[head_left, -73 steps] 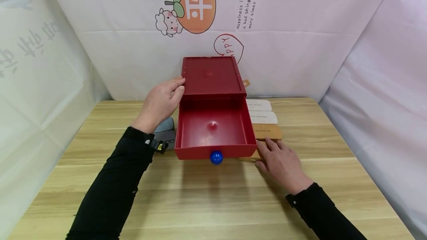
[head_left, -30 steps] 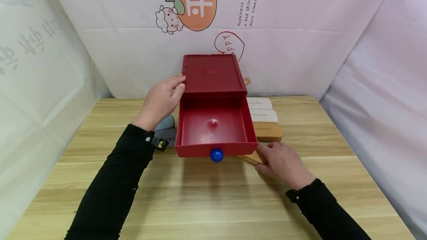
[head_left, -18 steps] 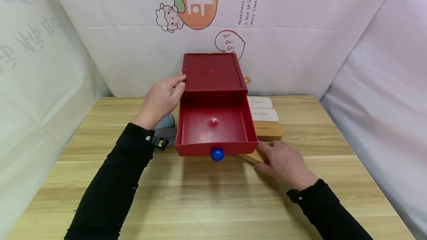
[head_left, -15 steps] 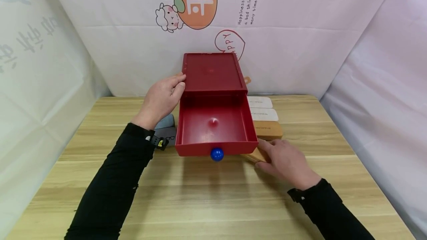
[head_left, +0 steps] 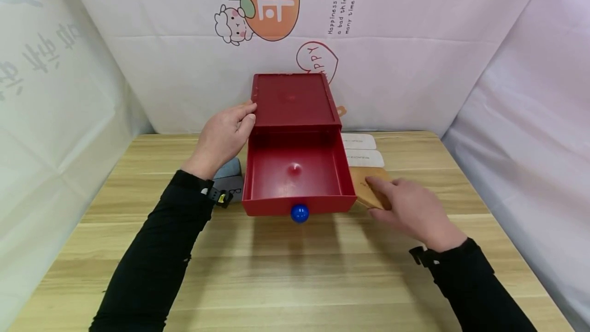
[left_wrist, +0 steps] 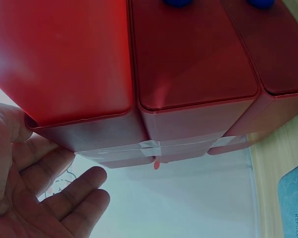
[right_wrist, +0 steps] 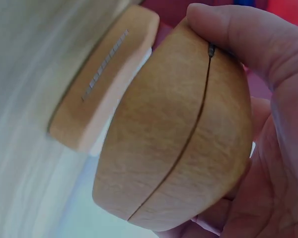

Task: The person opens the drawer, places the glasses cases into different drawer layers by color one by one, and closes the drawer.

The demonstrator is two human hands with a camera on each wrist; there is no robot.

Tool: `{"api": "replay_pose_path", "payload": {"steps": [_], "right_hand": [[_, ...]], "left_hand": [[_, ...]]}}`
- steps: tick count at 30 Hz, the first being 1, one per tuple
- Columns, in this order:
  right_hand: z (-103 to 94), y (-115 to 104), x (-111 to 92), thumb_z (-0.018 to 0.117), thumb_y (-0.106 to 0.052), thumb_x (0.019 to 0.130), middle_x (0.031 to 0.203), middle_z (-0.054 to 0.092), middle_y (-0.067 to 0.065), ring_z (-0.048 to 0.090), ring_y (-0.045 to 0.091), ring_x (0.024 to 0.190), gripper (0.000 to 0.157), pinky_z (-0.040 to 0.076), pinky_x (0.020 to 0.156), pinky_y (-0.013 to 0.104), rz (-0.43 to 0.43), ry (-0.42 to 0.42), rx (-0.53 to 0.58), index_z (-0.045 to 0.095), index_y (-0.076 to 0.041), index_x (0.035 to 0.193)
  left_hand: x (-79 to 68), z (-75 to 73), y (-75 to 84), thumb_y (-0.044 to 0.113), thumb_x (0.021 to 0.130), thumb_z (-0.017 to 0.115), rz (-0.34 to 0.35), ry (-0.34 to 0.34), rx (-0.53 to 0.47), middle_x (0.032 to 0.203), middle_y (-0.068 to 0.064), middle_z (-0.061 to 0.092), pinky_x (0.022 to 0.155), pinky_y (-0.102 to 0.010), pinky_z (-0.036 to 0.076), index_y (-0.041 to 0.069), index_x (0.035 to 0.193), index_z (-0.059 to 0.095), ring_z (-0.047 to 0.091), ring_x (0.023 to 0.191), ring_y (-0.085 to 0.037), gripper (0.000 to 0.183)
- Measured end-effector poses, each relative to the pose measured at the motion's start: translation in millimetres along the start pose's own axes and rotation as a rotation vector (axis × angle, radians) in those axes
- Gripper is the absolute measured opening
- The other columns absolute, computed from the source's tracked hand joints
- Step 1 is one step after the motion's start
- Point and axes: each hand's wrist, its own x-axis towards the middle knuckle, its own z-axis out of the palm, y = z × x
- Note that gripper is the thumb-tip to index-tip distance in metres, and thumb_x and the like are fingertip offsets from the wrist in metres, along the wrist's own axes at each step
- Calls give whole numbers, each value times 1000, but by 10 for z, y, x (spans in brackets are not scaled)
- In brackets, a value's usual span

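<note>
In the right wrist view, a tan glasses case (right_wrist: 159,134) with a seam along its side is held between the thumb and fingers of my right hand (head_left: 417,211). The head view has this case raised at the right of the pulled-out top drawer (head_left: 295,173), overlapping another tan glasses case (right_wrist: 107,74) that lies on the table. My left hand (head_left: 226,140) touches the left side of the red drawer cabinet (head_left: 295,99) near its top, fingers loosely bent and not wrapped round it. No object lies in the drawer, which has a blue knob (head_left: 299,213).
Two white glasses cases (head_left: 364,158) lie beyond the tan ones, right of the cabinet. Blue and grey cases (head_left: 230,184) lie at its left, partly behind my left wrist. Two lower drawers (left_wrist: 193,54) are closed. White cloth (head_left: 415,65) surrounds the wooden table (head_left: 295,281).
My right hand has gripped the nearest tan glasses case, drawn it from beside the cabinet and lifted it slightly, right and away from me. The left hand stays at the cabinet's side.
</note>
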Motion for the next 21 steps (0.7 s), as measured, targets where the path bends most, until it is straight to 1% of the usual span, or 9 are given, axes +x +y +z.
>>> {"api": "replay_pose_path", "payload": {"steps": [4, 8, 10, 13, 15, 19, 21], "right_hand": [[-120, 73, 45, 72, -48, 80, 81, 57, 3, 49, 18, 66, 73, 38, 46, 31, 23, 6, -9, 49, -25, 145], [-253, 130, 96, 71, -48, 80, 86, 62, 9, 52, 21, 69, 73, 40, 48, 32, 15, 42, -26, 51, -20, 144], [-321, 145, 126, 71, -47, 80, 83, 62, 9, 52, 22, 67, 72, 40, 49, 33, 4, 71, -38, 51, -18, 143], [-424, 154, 168, 72, -46, 80, 80, 60, 7, 50, 21, 66, 71, 40, 52, 34, -6, 110, -65, 52, -18, 142], [-499, 152, 190, 72, -47, 79, 79, 58, 5, 49, 21, 66, 71, 40, 51, 35, 5, 127, -81, 53, -20, 142], [-657, 137, 227, 72, -51, 79, 82, 59, 3, 51, 22, 72, 72, 41, 51, 36, 6, 164, -99, 53, -23, 142], [-731, 124, 251, 72, -52, 79, 87, 62, 5, 52, 23, 74, 72, 42, 53, 38, -11, 182, -104, 53, -22, 143]], "left_hand": [[-1, -1, -8, 45, 102, 35, 0, -4, 1, 151, -3, 45, 110, -40, 39, 14, 146, 48, 40, 137, -16, 55], [-2, -3, -10, 44, 102, 35, -5, -9, 2, 151, -3, 45, 111, -40, 38, 14, 147, 48, 39, 137, -16, 55], [-5, -5, -7, 44, 102, 35, -10, -11, 2, 151, -3, 44, 110, -40, 38, 15, 147, 48, 39, 137, -16, 55], [-4, -10, -6, 45, 102, 35, -16, -11, 0, 152, -2, 44, 111, -40, 38, 15, 147, 48, 39, 137, -16, 55], [-5, -10, -7, 45, 102, 34, -18, -12, 1, 152, -2, 44, 110, -41, 38, 15, 147, 47, 39, 137, -16, 56], [3, -10, -13, 46, 102, 33, -14, -15, -2, 152, -2, 44, 111, -41, 38, 14, 147, 47, 39, 137, -16, 56], [4, -7, -19, 45, 102, 33, -10, -16, -2, 152, -3, 44, 111, -41, 37, 14, 147, 47, 39, 138, -16, 56]]}}
